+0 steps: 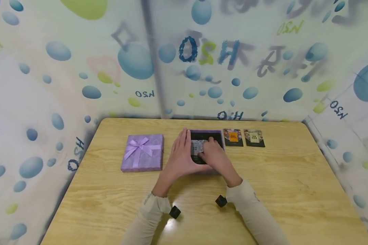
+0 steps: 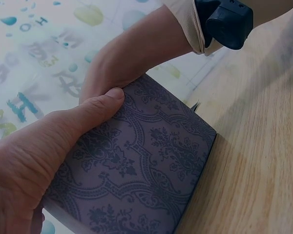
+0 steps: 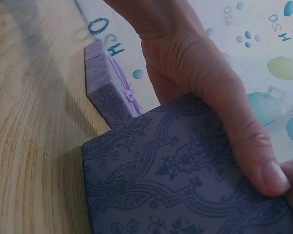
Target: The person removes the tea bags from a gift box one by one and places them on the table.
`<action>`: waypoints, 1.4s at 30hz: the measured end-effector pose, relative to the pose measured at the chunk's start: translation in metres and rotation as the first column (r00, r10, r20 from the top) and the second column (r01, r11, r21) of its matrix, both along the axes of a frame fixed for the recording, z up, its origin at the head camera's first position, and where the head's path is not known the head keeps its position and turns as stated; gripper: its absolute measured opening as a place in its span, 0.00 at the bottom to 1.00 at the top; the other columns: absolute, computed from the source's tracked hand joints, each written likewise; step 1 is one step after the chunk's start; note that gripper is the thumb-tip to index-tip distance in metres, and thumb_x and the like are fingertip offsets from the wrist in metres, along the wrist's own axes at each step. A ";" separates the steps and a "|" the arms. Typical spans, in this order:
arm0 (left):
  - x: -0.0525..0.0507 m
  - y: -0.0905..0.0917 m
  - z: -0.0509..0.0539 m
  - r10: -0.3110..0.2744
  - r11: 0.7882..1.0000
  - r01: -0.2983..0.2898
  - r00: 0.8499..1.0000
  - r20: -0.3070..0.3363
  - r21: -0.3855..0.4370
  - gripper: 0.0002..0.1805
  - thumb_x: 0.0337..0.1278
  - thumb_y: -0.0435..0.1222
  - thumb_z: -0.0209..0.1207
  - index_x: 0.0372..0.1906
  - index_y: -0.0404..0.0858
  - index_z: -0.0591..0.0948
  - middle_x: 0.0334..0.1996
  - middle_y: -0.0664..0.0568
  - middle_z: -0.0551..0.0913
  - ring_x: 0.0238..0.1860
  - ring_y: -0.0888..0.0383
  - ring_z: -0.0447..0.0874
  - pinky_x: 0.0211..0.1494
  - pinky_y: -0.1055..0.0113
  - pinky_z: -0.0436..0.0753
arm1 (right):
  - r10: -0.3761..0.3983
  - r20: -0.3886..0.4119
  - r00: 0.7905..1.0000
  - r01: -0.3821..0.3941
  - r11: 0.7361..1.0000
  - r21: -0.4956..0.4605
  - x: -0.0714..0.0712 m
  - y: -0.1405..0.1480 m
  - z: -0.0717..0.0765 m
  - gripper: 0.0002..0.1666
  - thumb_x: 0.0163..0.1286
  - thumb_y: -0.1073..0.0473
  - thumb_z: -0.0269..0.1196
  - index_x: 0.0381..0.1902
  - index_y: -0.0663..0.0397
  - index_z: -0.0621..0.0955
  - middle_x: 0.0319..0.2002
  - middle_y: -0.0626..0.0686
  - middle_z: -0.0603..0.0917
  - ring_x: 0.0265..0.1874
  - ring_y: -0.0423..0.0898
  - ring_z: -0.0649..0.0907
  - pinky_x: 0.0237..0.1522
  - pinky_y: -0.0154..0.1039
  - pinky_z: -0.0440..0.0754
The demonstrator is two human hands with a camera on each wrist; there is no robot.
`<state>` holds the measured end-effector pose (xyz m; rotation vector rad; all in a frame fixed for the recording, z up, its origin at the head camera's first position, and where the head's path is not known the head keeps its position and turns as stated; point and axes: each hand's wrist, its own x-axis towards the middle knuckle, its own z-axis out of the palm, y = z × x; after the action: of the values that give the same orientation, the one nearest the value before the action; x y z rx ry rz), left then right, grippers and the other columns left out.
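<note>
A purple patterned box (image 1: 222, 139) with a black inside stands uncovered. My left hand (image 1: 180, 158) grips it, the fingers along its left side and the thumb along the near wall. In the left wrist view, the left hand's thumb (image 2: 100, 109) lies on the patterned wall (image 2: 146, 146). Inside the box lies a grey-and-white printed packet (image 1: 196, 147). My right hand (image 1: 215, 156) reaches in over the near wall with curled fingers and pinches the packet's right edge; its fingertips are partly hidden. The left hand (image 3: 200, 83) also shows above the box wall (image 3: 176, 170) in the right wrist view.
A purple lid (image 1: 143, 153) with a ribbon bow lies left of the box. Two dark printed packets, one with an orange label (image 1: 233, 137) and one with a pale label (image 1: 254, 138), lie to the right. The wooden table (image 1: 294, 190) meets a patterned wall behind.
</note>
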<state>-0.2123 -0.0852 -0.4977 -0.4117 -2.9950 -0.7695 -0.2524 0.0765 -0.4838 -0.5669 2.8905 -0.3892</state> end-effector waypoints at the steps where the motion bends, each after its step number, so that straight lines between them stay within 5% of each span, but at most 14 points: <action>1: 0.000 0.000 0.000 0.003 1.000 -0.003 1.000 0.000 -0.002 0.85 0.33 0.78 0.69 0.85 0.38 0.35 0.85 0.51 0.25 0.85 0.52 0.25 0.84 0.45 0.46 | 0.000 -0.007 1.000 0.000 1.000 -0.001 0.000 -0.001 0.000 0.24 0.75 0.56 0.68 0.55 0.75 0.81 0.50 0.70 0.80 0.45 0.62 0.83 0.52 0.54 0.84; 8: 0.001 0.000 0.001 0.003 1.000 -0.003 1.000 0.007 -0.012 0.86 0.33 0.79 0.69 0.85 0.39 0.32 0.84 0.51 0.24 0.85 0.52 0.25 0.84 0.45 0.45 | -0.007 -0.041 0.999 0.007 1.000 -0.019 -0.001 -0.002 -0.001 0.16 0.75 0.63 0.64 0.50 0.75 0.81 0.44 0.68 0.81 0.37 0.59 0.84 0.41 0.51 0.86; 18: -0.001 0.000 0.001 -0.009 1.000 0.009 1.000 0.013 0.013 0.86 0.33 0.78 0.69 0.85 0.41 0.31 0.84 0.52 0.23 0.84 0.53 0.23 0.84 0.45 0.43 | 0.026 0.078 0.997 -0.023 0.999 -0.037 -0.004 0.001 0.005 0.18 0.79 0.56 0.61 0.28 0.59 0.84 0.39 0.62 0.82 0.29 0.52 0.79 0.32 0.46 0.80; 35: 0.001 0.000 0.000 -0.006 1.000 0.006 1.000 0.010 0.013 0.86 0.32 0.79 0.69 0.85 0.43 0.30 0.84 0.53 0.23 0.85 0.53 0.24 0.84 0.44 0.45 | 0.003 0.135 0.991 -0.002 1.000 -0.007 -0.003 -0.002 0.005 0.15 0.81 0.60 0.56 0.44 0.66 0.86 0.45 0.63 0.82 0.32 0.51 0.79 0.34 0.47 0.80; 42: 0.000 -0.001 0.000 -0.010 1.000 0.010 1.000 0.011 0.014 0.85 0.34 0.78 0.69 0.84 0.43 0.30 0.84 0.53 0.22 0.84 0.53 0.23 0.84 0.44 0.44 | 0.005 0.151 0.989 -0.002 1.000 -0.015 -0.004 -0.002 0.005 0.15 0.82 0.60 0.55 0.42 0.64 0.85 0.44 0.62 0.82 0.30 0.51 0.79 0.32 0.45 0.78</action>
<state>-0.2121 -0.0859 -0.4976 -0.4243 -2.9981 -0.7955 -0.2559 0.0748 -0.4786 -0.5210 2.7436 -0.4342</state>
